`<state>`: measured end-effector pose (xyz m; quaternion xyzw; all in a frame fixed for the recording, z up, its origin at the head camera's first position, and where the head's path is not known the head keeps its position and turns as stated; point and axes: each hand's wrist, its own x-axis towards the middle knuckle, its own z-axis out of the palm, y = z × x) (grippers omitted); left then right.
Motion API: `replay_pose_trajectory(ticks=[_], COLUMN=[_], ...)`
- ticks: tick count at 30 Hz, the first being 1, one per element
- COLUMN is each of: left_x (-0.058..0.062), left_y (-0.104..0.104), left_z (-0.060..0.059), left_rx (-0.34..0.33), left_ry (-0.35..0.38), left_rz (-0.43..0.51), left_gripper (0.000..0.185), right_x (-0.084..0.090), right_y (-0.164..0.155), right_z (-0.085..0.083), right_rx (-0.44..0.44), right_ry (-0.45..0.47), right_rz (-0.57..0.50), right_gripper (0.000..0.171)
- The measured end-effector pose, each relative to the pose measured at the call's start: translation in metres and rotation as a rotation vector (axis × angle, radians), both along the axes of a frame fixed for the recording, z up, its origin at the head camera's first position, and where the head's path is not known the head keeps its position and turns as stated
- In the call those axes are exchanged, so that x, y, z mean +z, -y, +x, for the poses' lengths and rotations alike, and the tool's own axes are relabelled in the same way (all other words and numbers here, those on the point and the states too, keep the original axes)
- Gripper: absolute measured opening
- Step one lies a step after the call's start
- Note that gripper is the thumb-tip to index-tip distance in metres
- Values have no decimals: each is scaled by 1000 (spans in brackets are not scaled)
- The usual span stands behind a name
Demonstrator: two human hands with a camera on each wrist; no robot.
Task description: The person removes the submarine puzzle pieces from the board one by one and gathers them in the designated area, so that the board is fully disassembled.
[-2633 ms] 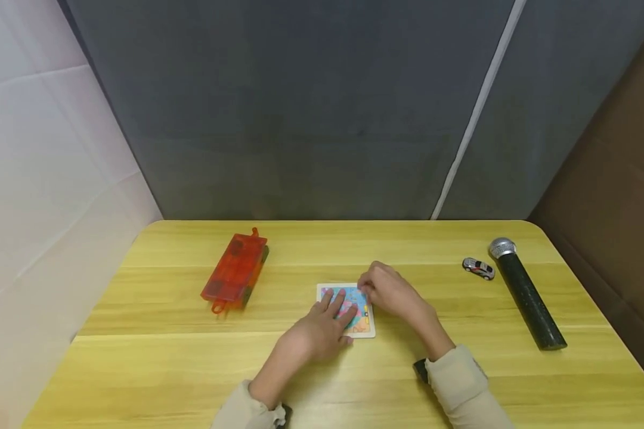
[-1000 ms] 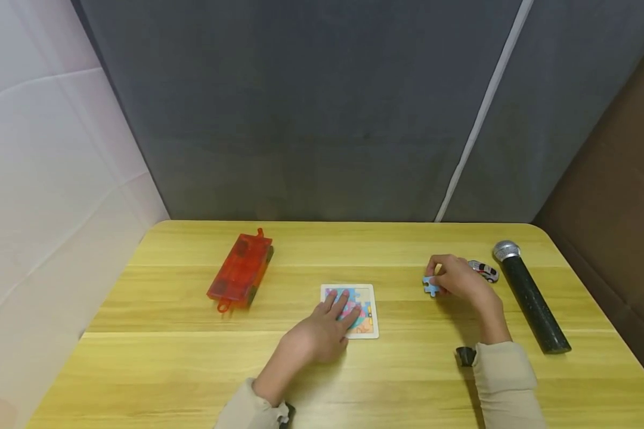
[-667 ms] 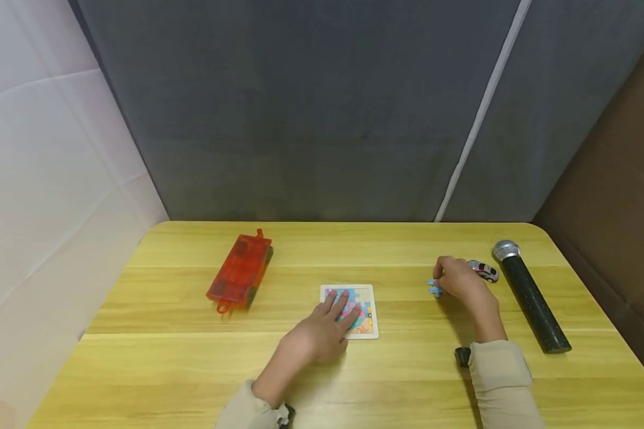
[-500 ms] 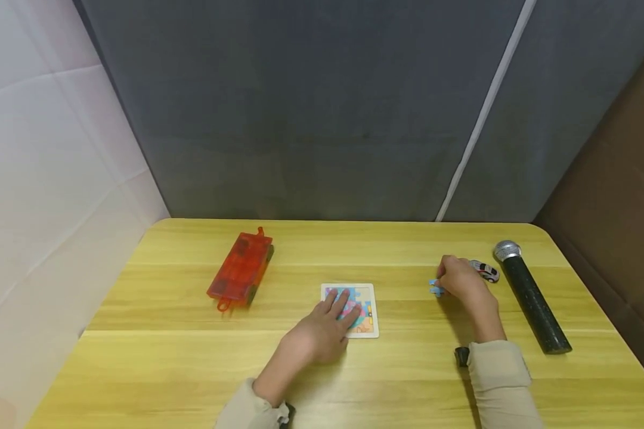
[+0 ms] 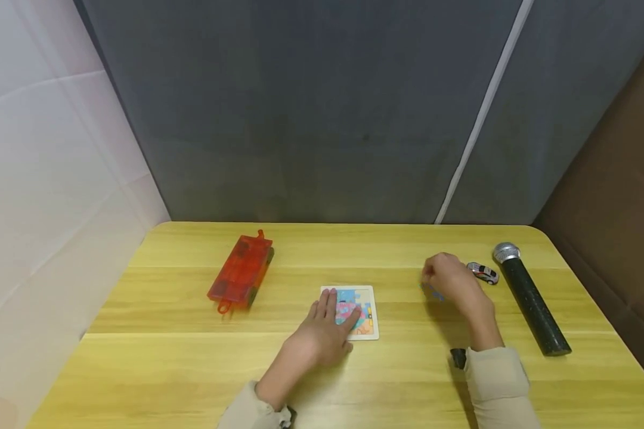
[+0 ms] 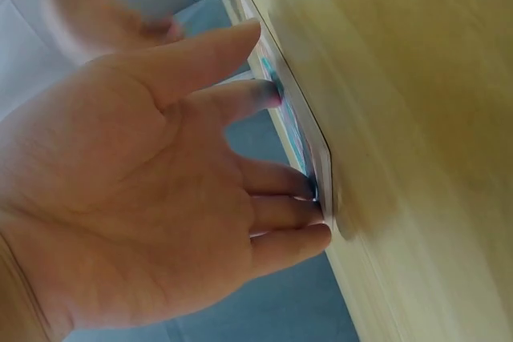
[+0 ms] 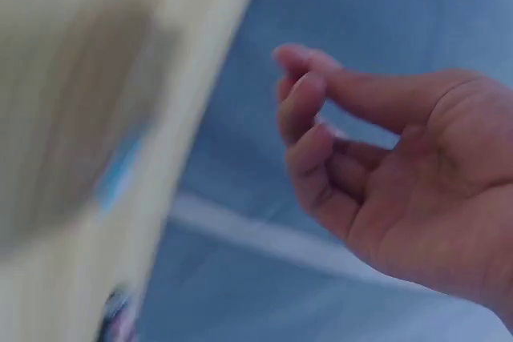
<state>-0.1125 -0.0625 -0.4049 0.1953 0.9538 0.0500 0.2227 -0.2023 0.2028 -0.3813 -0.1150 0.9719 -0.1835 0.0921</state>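
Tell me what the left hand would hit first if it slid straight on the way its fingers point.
The left hand lies on the puzzle board, fingers pointing away from the person. Past the board's far edge, only bare table shows; the way looks free.

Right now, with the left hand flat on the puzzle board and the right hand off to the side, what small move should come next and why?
Probably bring the right hand back toward the puzzle board. Its fingers are loosely curled and hold nothing in the wrist view, and a blue puzzle piece lies on the table just beside it. The left hand presses the board steady with straight fingers.
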Motion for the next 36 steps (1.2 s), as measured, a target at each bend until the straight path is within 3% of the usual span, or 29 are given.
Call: replay_pose_trajectory(ticks=[3, 7, 12, 16, 24, 29, 36], left_x=[2, 0, -13, -24, -11, -9, 6], left_y=[0, 0, 2, 3, 3, 5, 3], left_z=[2, 1, -4, -8, -7, -5, -1], left_rx=[-4, -2, -9, -17, -18, -9, -4], left_ry=[-24, -20, 25, 23, 3, 31, 5], left_rz=[-38, -40, -25, -22, -77, -41, -49], left_gripper=[68, 68, 68, 68, 66, 65, 65], right_x=[4, -6, -20, -22, -26, -28, -30], right_y=[35, 75, 102, 111, 117, 119, 118], right_z=[9, 17, 16, 14, 12, 10, 9], right_rx=[145, 227, 149, 105, 83, 71, 67], right_ry=[-56, 4, 75, 85, 91, 95, 56], right_rz=[-68, -94, -76, -67, -51, -102, -135], right_gripper=[16, 12, 22, 20, 4, 10, 13])
